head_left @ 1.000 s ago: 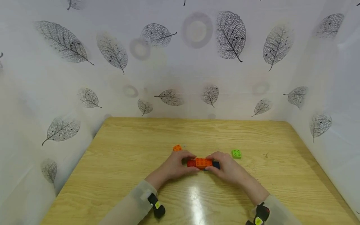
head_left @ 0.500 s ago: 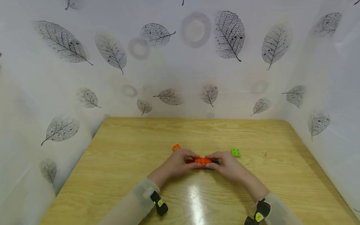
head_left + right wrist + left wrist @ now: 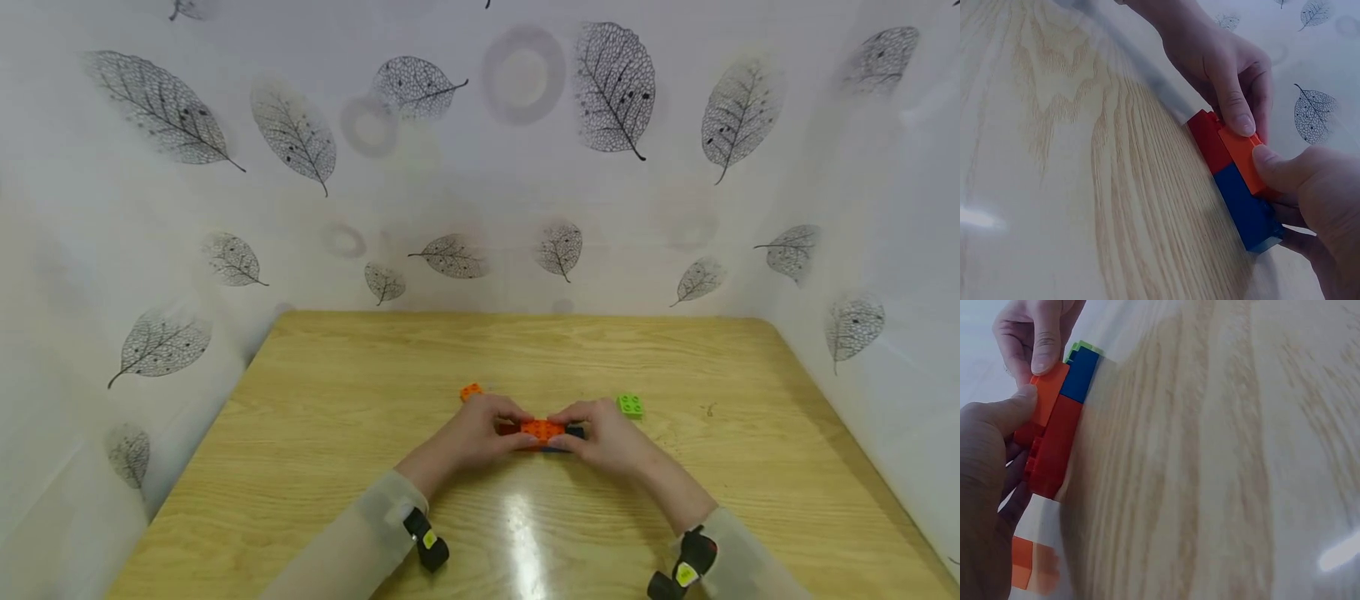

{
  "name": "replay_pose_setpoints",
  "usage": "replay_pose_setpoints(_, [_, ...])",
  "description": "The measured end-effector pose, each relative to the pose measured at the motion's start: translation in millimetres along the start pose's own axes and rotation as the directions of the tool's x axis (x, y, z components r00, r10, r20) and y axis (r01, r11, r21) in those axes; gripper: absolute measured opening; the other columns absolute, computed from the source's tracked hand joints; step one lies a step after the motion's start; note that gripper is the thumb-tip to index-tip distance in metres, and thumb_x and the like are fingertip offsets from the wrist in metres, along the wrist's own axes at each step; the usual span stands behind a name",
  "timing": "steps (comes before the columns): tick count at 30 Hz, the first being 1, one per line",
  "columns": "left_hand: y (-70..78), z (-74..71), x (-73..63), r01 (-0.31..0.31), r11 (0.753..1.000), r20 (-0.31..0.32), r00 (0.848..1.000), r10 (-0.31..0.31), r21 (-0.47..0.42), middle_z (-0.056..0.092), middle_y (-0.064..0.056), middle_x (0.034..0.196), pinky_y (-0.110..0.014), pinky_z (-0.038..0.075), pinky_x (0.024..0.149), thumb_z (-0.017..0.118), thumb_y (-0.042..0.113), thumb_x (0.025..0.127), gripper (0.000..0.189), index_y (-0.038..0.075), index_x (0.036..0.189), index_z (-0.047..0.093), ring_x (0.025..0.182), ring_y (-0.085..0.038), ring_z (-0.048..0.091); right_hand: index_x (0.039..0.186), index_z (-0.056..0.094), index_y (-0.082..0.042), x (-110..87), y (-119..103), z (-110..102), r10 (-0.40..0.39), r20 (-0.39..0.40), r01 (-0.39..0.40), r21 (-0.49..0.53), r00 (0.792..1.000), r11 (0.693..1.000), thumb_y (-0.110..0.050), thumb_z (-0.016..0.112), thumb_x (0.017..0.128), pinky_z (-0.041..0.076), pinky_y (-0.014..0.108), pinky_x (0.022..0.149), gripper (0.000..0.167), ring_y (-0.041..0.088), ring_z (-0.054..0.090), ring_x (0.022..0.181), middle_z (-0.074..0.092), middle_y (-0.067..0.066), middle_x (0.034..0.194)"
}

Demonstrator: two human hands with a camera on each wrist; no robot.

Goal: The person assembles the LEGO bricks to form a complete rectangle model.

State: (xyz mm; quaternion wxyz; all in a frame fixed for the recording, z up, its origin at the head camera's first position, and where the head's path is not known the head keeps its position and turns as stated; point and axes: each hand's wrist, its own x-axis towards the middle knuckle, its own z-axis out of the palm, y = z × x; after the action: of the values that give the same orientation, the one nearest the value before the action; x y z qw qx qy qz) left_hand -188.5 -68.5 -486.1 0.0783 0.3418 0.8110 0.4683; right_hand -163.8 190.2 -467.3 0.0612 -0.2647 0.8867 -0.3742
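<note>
A long orange building brick (image 3: 542,430) sits on top of a red brick (image 3: 1208,140) and a blue brick (image 3: 1244,209), bridging the line where they meet end to end. My left hand (image 3: 482,429) pinches the orange brick's left part between thumb and fingers. On its right part, my right hand (image 3: 611,439) pinches it the same way. In the left wrist view the two thumbs press the near side of the orange brick (image 3: 1049,394). The fingers behind the bricks are partly hidden.
A small orange brick (image 3: 471,392) lies just beyond my left hand, partly covered by it. Past my right hand is a small lime-green brick (image 3: 630,406). The wooden table (image 3: 360,358) backs onto a leaf-patterned curtain (image 3: 480,167).
My left hand has shifted right, from the red brick's end onto the orange brick. The right hand has stayed at the orange brick, its fingertips barely shifted.
</note>
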Motion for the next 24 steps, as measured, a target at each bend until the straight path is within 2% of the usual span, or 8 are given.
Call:
replay_pose_setpoints(4, [-4.0,1.8,-0.7,-0.044,0.999,-0.012,0.999,0.044,0.007,0.075,0.009,0.102,-0.022,0.058,0.084,0.084,0.024,0.095,0.023,0.012,0.115,0.082,0.098,-0.003,0.068,0.117,0.080,-0.010,-0.6,2.5,3.3,-0.015,-0.019,0.015,0.025,1.000,1.000,-0.021,0.083,0.095,0.058,0.047,0.093,0.025,0.022,0.071,0.108,0.077,0.001,0.113])
replay_pose_setpoints(6, [-5.7,1.9,-1.0,-0.044,0.999,-0.010,0.999,0.044,0.006,0.074,0.010,0.100,-0.022,0.058,0.084,0.084,0.024,0.095,0.024,0.012,0.115,0.082,0.096,-0.003,0.068,0.115,0.080,-0.010,-0.7,3.7,5.2,-0.019,-0.030,0.020,0.035,0.999,0.999,-0.019,0.084,0.094,0.058,0.047,0.093,0.023,0.021,0.071,0.106,0.077,-0.001,0.111])
replay_pose_setpoints(13, [-4.2,-0.3,0.7,-0.002,0.999,0.005,1.000,0.002,-0.038,0.073,0.010,0.097,-0.024,0.059,0.083,0.084,0.021,0.094,0.022,0.012,0.114,0.083,0.093,-0.004,0.069,0.112,0.081,-0.012,2.2,4.8,6.9,-0.019,-0.048,0.020,0.034,0.999,0.999,-0.015,0.084,0.093,0.059,0.044,0.089,0.019,0.016,0.071,0.100,0.077,-0.005,0.105])
replay_pose_setpoints(20, [0.1,-2.2,1.7,0.037,0.999,0.018,0.999,-0.037,-0.003,0.073,0.011,0.098,-0.024,0.057,0.086,0.084,0.022,0.094,0.022,0.013,0.114,0.083,0.096,-0.005,0.068,0.114,0.081,-0.009,3.4,2.8,2.0,-0.007,0.005,0.007,-0.001,1.000,1.000,-0.018,0.082,0.095,0.060,0.041,0.085,0.020,0.013,0.070,0.098,0.077,-0.005,0.105])
replay_pose_setpoints(24, [1.6,-2.0,2.0,0.046,0.999,0.026,0.999,-0.046,0.002,0.073,0.011,0.099,-0.024,0.057,0.089,0.084,0.022,0.095,0.022,0.013,0.114,0.082,0.098,-0.005,0.068,0.116,0.080,-0.011,2.0,3.0,0.9,-0.028,0.016,0.028,-0.001,0.999,1.000,-0.021,0.081,0.097,0.059,0.043,0.088,0.022,0.015,0.071,0.102,0.077,-0.004,0.109])
